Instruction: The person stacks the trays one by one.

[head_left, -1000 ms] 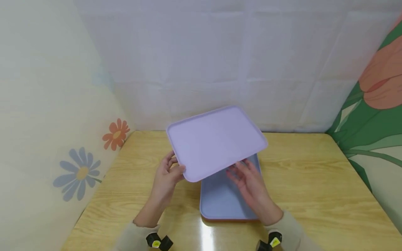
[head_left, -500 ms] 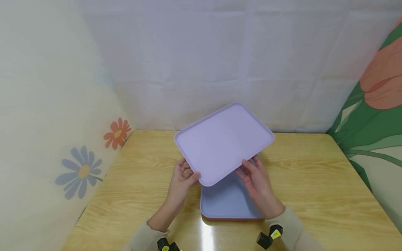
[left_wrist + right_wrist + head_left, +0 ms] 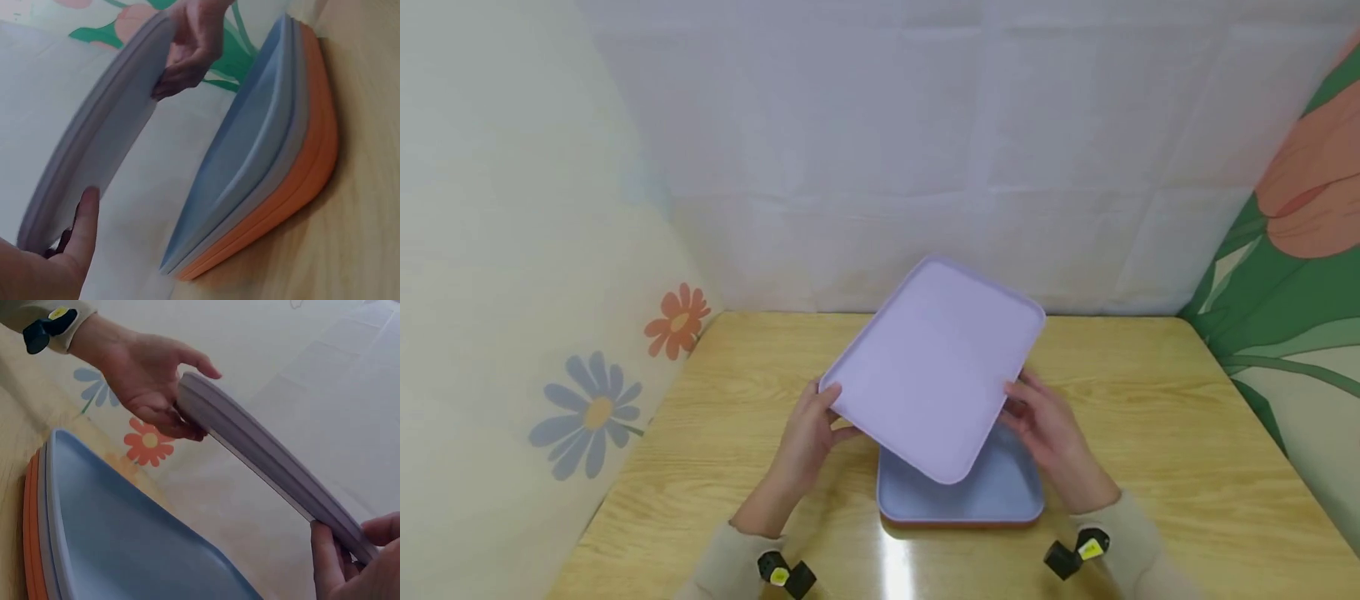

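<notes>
A lavender rectangular tray (image 3: 940,367) is held up at a slant in the head view, turned so one corner points down towards me. My left hand (image 3: 805,437) grips its left corner, thumb over the rim and fingers beneath. On the right edge, my right hand (image 3: 1052,425) pinches the rim between thumb and fingers. Ridged lines run along the lavender side (image 3: 269,450) in the right wrist view; whether it is one tray or two nested cannot be told. Below lies a stack with a blue tray (image 3: 910,496) on top, partly hidden by the lavender one.
Under the blue tray, the left wrist view shows a grey tray (image 3: 301,112) and orange trays (image 3: 322,137). The stack stands on a wooden table (image 3: 1150,433). A pale cloth (image 3: 865,150) hangs behind, with flower-patterned cloth (image 3: 1300,333) at the sides.
The lavender tray first shifted right, then turned clockwise, its near corner swinging down over the blue tray. My right hand has moved right; the left has shifted its grip on the corner.
</notes>
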`<action>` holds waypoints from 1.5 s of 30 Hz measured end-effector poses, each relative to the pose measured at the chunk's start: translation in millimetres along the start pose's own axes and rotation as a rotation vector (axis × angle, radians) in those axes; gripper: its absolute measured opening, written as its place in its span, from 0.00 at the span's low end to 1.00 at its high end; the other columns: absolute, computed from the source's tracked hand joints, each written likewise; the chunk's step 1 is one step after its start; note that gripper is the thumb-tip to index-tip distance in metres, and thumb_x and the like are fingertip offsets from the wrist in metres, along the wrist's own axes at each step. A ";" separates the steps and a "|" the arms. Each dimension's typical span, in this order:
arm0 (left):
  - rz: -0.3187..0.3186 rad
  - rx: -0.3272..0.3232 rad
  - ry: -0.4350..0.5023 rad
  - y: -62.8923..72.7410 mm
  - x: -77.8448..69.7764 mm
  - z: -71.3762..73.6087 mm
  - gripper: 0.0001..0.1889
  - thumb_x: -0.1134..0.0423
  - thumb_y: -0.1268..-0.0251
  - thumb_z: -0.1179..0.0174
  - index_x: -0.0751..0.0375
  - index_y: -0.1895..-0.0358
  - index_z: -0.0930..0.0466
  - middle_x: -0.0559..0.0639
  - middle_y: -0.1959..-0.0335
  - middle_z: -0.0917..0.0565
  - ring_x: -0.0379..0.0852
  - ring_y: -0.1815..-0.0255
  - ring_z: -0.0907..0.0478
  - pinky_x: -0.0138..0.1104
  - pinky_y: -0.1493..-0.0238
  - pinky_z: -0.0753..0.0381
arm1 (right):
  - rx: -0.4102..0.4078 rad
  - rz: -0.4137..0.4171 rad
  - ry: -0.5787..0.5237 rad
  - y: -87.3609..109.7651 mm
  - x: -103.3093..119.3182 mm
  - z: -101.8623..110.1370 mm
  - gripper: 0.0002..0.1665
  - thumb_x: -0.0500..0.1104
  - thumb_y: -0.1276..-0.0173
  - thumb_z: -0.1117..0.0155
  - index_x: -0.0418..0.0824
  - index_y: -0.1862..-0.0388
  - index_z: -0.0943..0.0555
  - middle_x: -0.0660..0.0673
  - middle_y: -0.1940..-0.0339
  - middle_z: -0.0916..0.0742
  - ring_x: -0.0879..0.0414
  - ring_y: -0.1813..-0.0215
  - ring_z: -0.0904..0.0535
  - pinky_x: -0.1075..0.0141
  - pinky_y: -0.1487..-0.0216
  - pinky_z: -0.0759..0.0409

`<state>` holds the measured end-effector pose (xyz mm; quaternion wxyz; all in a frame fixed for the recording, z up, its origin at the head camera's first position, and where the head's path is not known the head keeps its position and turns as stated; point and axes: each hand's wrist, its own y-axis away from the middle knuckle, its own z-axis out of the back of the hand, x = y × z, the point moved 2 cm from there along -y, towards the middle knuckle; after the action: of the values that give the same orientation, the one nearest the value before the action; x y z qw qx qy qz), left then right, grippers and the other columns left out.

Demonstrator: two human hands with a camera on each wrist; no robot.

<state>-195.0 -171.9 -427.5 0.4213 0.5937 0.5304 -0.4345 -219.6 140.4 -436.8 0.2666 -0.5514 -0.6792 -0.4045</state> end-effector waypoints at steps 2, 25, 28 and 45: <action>0.020 0.065 -0.046 0.4 -4.8 3.2 0.26 0.56 0.21 0.56 0.68 0.29 0.41 0.48 0.48 0.22 0.43 0.51 0.19 0.47 0.49 0.15 | 0.035 0.003 0.015 1.4 3.5 5.9 0.21 0.30 0.25 0.50 0.46 0.41 0.21 0.51 0.60 0.12 0.59 0.59 0.16 0.67 0.58 0.13; 0.173 0.360 -0.151 -24.1 -5.8 0.8 0.34 0.65 0.26 0.52 0.71 0.22 0.52 0.58 0.40 0.24 0.43 0.49 0.20 0.43 0.47 0.16 | 0.410 0.059 0.174 -0.1 14.6 41.8 0.24 0.27 0.25 0.53 0.50 0.49 0.15 0.49 0.57 0.10 0.60 0.59 0.13 0.66 0.58 0.13; 0.179 0.337 -0.167 -27.1 -3.1 -0.5 0.35 0.68 0.29 0.51 0.71 0.22 0.51 0.62 0.37 0.27 0.43 0.50 0.20 0.41 0.48 0.16 | 0.421 0.063 0.195 -0.9 14.5 42.8 0.23 0.28 0.25 0.52 0.50 0.48 0.15 0.49 0.57 0.10 0.60 0.58 0.13 0.66 0.57 0.13; 0.159 0.304 -0.292 -33.6 9.3 0.9 0.36 0.72 0.35 0.46 0.72 0.24 0.45 0.66 0.40 0.29 0.48 0.50 0.23 0.48 0.54 0.13 | 0.252 0.008 0.443 -10.2 18.2 45.8 0.38 0.32 0.26 0.46 0.22 0.23 0.47 0.54 0.58 0.12 0.61 0.56 0.15 0.62 0.52 0.13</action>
<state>-227.9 -167.6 -438.0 0.4323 0.6208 0.3440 -0.5562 -230.1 188.1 -449.0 0.4771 -0.4145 -0.6469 -0.4267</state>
